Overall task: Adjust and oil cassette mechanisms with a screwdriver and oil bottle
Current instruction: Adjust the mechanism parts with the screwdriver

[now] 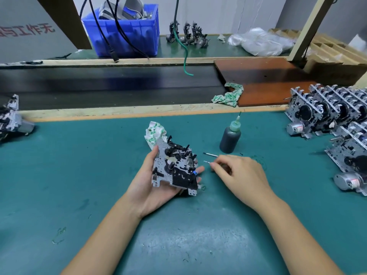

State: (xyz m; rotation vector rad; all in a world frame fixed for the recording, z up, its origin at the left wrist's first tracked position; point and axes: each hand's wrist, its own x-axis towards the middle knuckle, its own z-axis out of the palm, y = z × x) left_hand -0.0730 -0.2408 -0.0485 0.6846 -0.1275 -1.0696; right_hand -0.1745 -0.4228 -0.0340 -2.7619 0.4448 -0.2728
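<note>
Cassette mechanism (174, 169) in left hand (153, 187)

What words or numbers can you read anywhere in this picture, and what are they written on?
"与工作无": red characters on the grey board at the top left, cut off by the frame edge.
Motor labels on the stacked mechanisms at the right: too small to read.
Oil bottle: no readable label.

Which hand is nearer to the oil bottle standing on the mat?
Right. The right hand lies just in front of the oil bottle; the left hand, holding the cassette mechanism, is farther off to its left.
</note>
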